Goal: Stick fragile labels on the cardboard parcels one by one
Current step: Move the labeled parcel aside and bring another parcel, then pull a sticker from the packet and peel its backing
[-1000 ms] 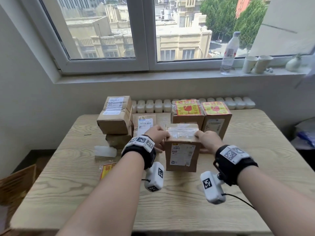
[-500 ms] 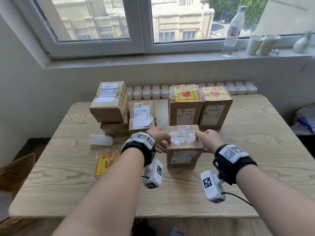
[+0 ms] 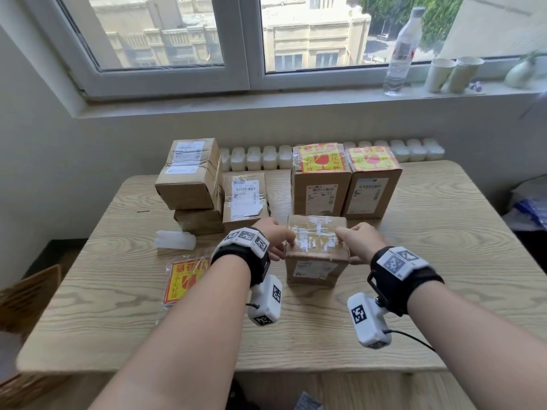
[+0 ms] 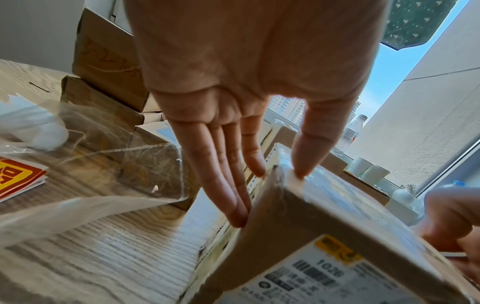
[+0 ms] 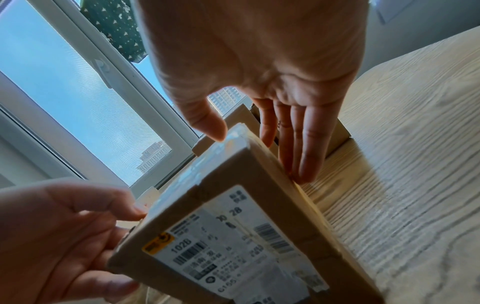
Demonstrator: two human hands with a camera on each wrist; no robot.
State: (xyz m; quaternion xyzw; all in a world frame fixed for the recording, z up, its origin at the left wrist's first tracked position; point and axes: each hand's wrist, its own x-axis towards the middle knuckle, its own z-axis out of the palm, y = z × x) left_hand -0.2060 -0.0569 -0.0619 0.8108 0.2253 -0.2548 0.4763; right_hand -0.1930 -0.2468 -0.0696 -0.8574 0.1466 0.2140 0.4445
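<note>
Head view: left hand (image 3: 273, 236) and right hand (image 3: 359, 241) flank the taped parcel (image 3: 316, 251), fingers straight against its sides (thumbs on top); clear bag (image 3: 185, 281) holds fragile labels.

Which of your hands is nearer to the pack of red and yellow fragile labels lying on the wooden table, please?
Left. The left hand is just right of the pack of red and yellow fragile labels; the right hand is beyond the brown cardboard parcel.
</note>
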